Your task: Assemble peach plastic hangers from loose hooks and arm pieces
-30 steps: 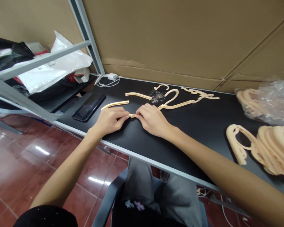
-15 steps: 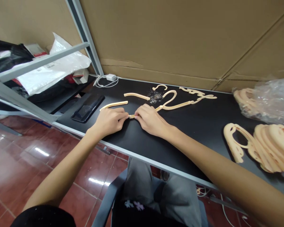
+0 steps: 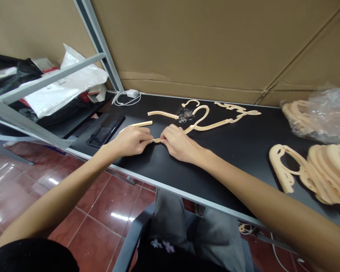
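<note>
Head view, looking down on a black tabletop (image 3: 215,166): a short wooden strip (image 3: 157,140) is held just above the surface, between the two hands and near the table's front edge. It is pinched from both sides, with the left fingertips (image 3: 149,138) and right fingertips (image 3: 163,138) pressed together on it, while the remaining fingers are kept close together rather than spread. The left hand (image 3: 130,141) lies on the strip's left and the right hand (image 3: 180,144) on its right. A long curved wooden cut-out (image 3: 212,122) is laid just beyond the right hand, with its lower end passing out of sight behind that hand. Nearest the left hand, a slim wooden strip (image 3: 137,124) is partly hidden by the knuckles, and a black phone (image 3: 104,131) is lying beside it. Farther back, another wooden strip (image 3: 163,114), a small wooden hook (image 3: 190,102) and dark shavings (image 3: 184,115) are scattered on the table — a stack of wooden cut-outs (image 3: 325,173) and a clear plastic bag (image 3: 328,113) are placed well to the right.
</note>
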